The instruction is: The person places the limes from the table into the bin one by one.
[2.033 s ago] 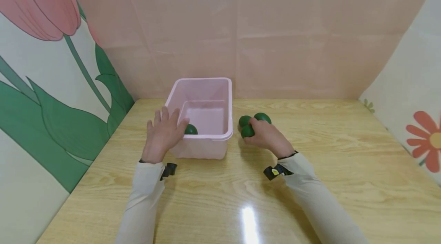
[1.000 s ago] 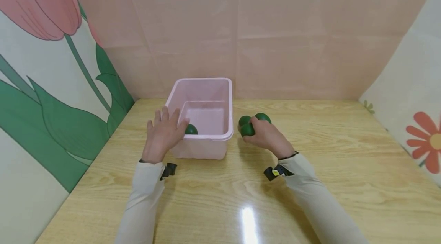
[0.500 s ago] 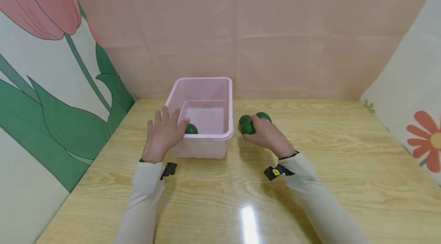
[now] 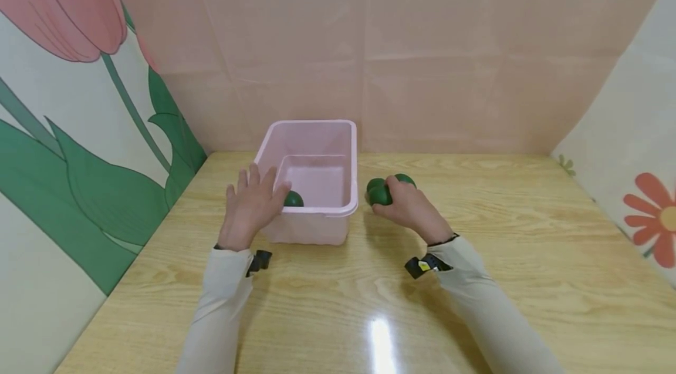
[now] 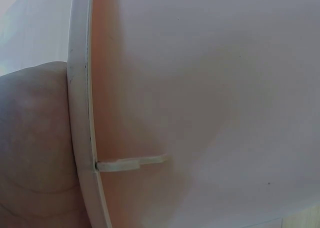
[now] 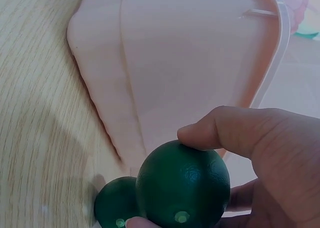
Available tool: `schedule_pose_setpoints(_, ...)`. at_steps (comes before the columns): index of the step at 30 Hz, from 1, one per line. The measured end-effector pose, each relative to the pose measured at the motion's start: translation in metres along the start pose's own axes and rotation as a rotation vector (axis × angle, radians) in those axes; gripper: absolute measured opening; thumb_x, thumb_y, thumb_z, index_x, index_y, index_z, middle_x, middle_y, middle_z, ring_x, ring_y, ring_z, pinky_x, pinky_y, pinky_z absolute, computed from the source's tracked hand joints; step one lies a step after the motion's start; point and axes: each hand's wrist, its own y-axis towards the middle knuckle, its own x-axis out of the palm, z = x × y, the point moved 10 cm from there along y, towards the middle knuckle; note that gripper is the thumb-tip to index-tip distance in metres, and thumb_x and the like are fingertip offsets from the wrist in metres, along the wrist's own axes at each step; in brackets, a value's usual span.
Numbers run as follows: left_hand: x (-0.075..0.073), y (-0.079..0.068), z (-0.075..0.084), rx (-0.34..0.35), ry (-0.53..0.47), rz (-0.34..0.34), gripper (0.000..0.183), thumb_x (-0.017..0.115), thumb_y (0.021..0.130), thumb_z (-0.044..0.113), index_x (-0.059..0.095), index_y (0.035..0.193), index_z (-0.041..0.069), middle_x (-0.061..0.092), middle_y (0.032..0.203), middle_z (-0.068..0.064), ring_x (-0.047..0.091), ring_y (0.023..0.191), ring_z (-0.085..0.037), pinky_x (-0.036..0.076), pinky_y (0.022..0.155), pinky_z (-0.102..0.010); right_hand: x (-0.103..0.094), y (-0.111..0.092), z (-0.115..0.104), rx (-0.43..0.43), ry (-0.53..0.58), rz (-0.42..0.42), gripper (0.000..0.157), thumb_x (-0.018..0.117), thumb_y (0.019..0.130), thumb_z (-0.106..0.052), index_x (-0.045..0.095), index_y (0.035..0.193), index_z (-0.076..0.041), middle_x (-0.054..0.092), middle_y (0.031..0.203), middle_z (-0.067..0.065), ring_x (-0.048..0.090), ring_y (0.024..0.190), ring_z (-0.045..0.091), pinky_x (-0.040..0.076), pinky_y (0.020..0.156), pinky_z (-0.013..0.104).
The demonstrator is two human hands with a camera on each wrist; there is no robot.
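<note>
My right hand (image 4: 411, 205) grips a dark green lime (image 4: 380, 195) between thumb and fingers, to the right of a pink plastic bin (image 4: 311, 227). In the right wrist view the thumb presses the upper side of this lime (image 6: 182, 183), whose stem end faces the camera. Close behind it sits a second lime (image 4: 375, 182), and a third lime (image 4: 406, 178) shows past my knuckles. My left hand (image 4: 250, 204) lies over the bin's near left rim, fingers spread and straight. Inside the bin, near that corner, is another lime (image 4: 293, 199), partly hidden by the front wall.
The bin stands on a wood-grain table (image 4: 327, 286) whose far edge meets a pink backdrop (image 4: 449, 68). Panels with a painted tulip (image 4: 63, 4) and a red flower (image 4: 652, 215) flank the table on both sides.
My right hand has lifted the gripped lime very slightly, and the lime behind my knuckles is more covered. The left hand and the bin stay put.
</note>
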Motion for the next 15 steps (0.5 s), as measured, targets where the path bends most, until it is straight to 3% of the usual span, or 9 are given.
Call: schedule_pose_setpoints(15,-0.0002,0.0009,0.0,0.005,0.005,0.01,0.067,0.03,0.105,0.051,0.025,0.159,0.01,0.005,0.164,-0.027,-0.001,0.149,-0.049,0.004,0.111,-0.074,-0.0068,-0.0025,-0.0023,-0.012,0.028,0.053,0.044,0.069,0.085,-0.03,0.053,0.11,0.003,0.058,0.09,0.013,0.055,0.075,0.026,0.047,0.063,0.036)
